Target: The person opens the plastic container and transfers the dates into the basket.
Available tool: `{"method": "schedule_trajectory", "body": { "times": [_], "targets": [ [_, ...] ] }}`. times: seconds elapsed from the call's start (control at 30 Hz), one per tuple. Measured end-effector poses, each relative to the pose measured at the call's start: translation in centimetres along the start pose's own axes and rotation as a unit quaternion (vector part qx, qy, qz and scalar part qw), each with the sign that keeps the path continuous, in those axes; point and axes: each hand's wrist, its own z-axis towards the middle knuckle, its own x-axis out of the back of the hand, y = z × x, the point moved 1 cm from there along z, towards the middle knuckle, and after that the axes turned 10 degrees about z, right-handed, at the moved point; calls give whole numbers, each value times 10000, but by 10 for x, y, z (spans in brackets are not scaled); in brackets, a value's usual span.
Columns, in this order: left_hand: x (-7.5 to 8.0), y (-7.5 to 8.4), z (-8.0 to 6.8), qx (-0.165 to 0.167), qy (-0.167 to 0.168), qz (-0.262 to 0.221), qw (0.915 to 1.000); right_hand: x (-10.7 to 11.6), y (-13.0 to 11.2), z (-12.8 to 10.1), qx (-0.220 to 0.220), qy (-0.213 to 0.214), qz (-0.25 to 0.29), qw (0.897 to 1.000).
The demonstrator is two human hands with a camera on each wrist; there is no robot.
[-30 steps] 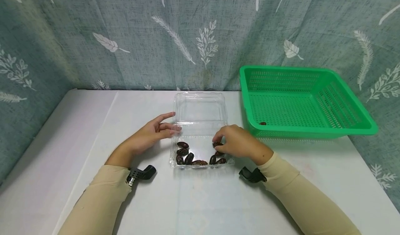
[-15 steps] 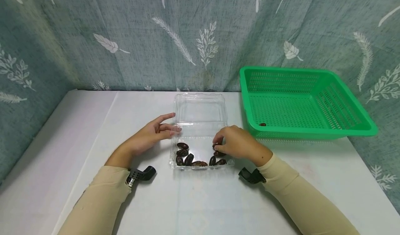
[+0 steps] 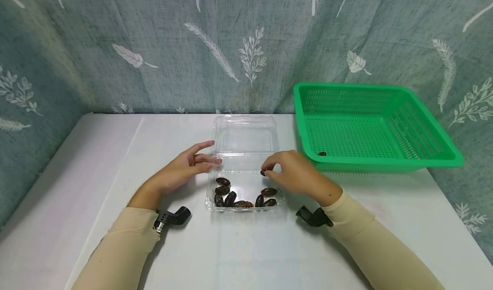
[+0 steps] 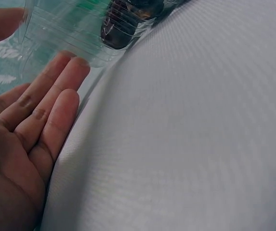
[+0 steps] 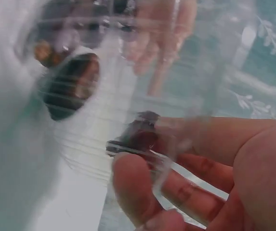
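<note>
A clear plastic clamshell box (image 3: 242, 178) lies on the table with its lid (image 3: 246, 133) folded back. Along its left, front and right sides lie several dark brown dates (image 3: 230, 198). My right hand (image 3: 294, 170) pinches one date (image 3: 263, 172) between thumb and fingers, over the box's right rear part. Seen through the box wall in the right wrist view, that date (image 5: 140, 134) sits at the fingertips. From the left, my left hand (image 3: 181, 170) reaches the box near its hinge, fingers extended, and its fingertips (image 4: 80, 65) rest right at the plastic side.
A green perforated basket (image 3: 377, 163) stands at the back right, with one date (image 3: 322, 153) in its near left corner. White cloth covers the table (image 3: 246, 251). Behind it hangs a leaf-patterned curtain (image 3: 154, 33). Black wrist mounts (image 3: 175, 216) jut inward under both wrists.
My right hand has lifted a date from the box's right side and moved it slightly toward the back, leaving another date visible below. The left hand holds its place.
</note>
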Motion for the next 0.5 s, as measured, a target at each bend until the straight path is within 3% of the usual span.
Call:
{"method": "schedule_trajectory", "body": {
  "times": [0.5],
  "targets": [
    [0, -4, -1, 103, 38, 52, 9999, 8, -10, -10, -48, -72, 234, 9997]
  ]
}}
